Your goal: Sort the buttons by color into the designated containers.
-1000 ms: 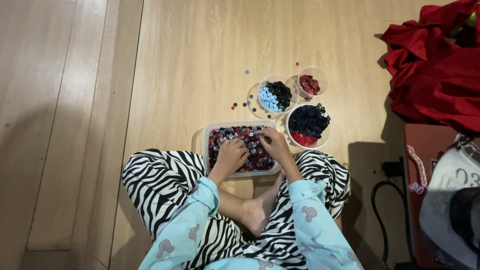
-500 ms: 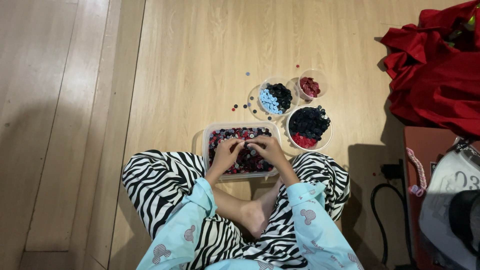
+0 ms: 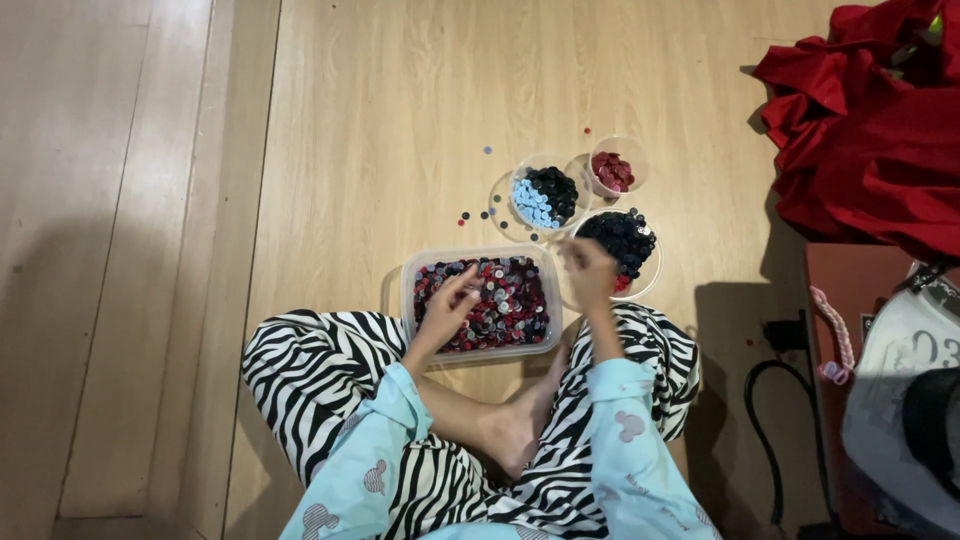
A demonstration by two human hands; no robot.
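I sit cross-legged on a wooden floor with a clear rectangular tub [image 3: 408, 300] of mixed red, black and white buttons in front of my legs. My left hand [image 3: 445, 305] rests on the buttons at the tub's left side, fingers apart. My right hand [image 3: 590, 272] hovers just past the tub's right end, next to a round bowl of black and red buttons [image 3: 622, 238]. Its fingers are bunched together and blurred. Anything pinched in them is too small to see.
Behind the tub stand a bowl of light blue and black buttons [image 3: 545, 195] and a small cup of dark red buttons [image 3: 612, 170]. A few loose buttons [image 3: 465, 217] lie on the floor. Red cloth [image 3: 870, 130], a black cable [image 3: 765, 420] and a bag [image 3: 900, 400] are at the right.
My right hand has left the tub and moved right toward the bowl of black buttons. My left hand has stayed in the tub, shifting slightly.
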